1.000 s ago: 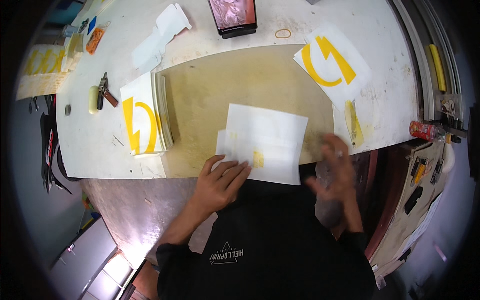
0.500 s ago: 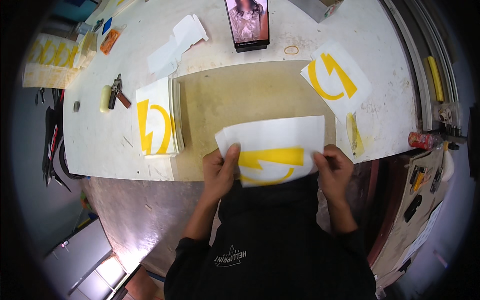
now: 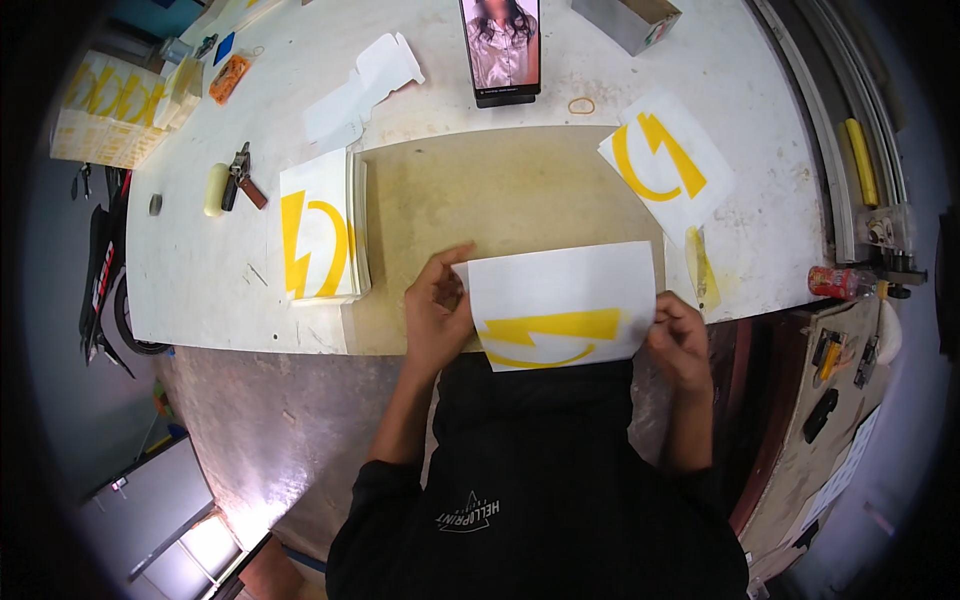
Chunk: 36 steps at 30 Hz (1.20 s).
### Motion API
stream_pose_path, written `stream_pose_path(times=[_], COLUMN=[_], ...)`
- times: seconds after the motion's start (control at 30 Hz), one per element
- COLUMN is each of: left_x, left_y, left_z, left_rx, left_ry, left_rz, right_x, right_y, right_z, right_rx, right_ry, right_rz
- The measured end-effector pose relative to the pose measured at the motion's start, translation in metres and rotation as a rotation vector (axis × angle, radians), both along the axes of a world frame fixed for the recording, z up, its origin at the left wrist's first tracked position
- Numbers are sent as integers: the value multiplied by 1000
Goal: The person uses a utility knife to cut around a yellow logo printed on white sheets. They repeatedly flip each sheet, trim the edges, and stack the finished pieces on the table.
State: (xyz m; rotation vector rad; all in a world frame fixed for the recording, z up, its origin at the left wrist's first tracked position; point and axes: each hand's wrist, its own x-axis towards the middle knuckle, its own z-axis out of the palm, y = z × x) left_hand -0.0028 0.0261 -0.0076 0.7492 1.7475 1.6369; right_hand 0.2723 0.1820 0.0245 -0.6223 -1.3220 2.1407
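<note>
White paper sheets [image 3: 560, 285] with a yellow bolt-and-arc print are held low at the table's front edge, close to my body. My left hand [image 3: 438, 315] is at their left edge, its index finger raised and a paper corner between that finger and the thumb. At the right edge, my right hand [image 3: 682, 345] has its fingers bent around the paper. The fingers behind the sheets are hidden. A stack of similar printed sheets [image 3: 318, 235] lies to the left. More printed sheets [image 3: 690, 190] are at the right, slightly askew.
A phone [image 3: 502, 60] stands upright at the back. Near it are a torn white paper [image 3: 375, 80], a rubber band [image 3: 581, 105] and a grey box [image 3: 630, 22]. Keys with a brown tag [image 3: 245, 185] lie at left. A red-labelled bottle [image 3: 838, 282] is at the right edge.
The held sheets have squared up and lie flatter, with less of the back sheet fanned out. My left thumb has moved off their front, and the left index finger has lifted.
</note>
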Motion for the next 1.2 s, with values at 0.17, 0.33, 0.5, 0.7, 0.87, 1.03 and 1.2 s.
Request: stream_pose_path(times=[0.17,0.33,0.5,0.7,0.87,1.03,1.2], left_x=[8,-10,-16,-38,-35,-25,17], left_y=[-2,-31,-15,21,25,29,13], left_z=[1,9,-14,-13,-16,24,6], left_rx=[-85,99,247,78,216,-149,6], left_ry=[291,-744,-889,-947,-1014,-307,155], left_rz=[239,-103,-577,-610,-577,-508,78], right_x=[-19,-23,-34,-34,-26,-36,-51], right_y=[10,15,16,46,36,17,16], right_z=[-25,-33,-37,-48,-27,-37,-25], right_rx=[-351,-446,-439,-556,-92,134,16], right_ry=[-39,20,9,277,32,-339,-322], right_rz=[258,268,210,292,274,-21,-110])
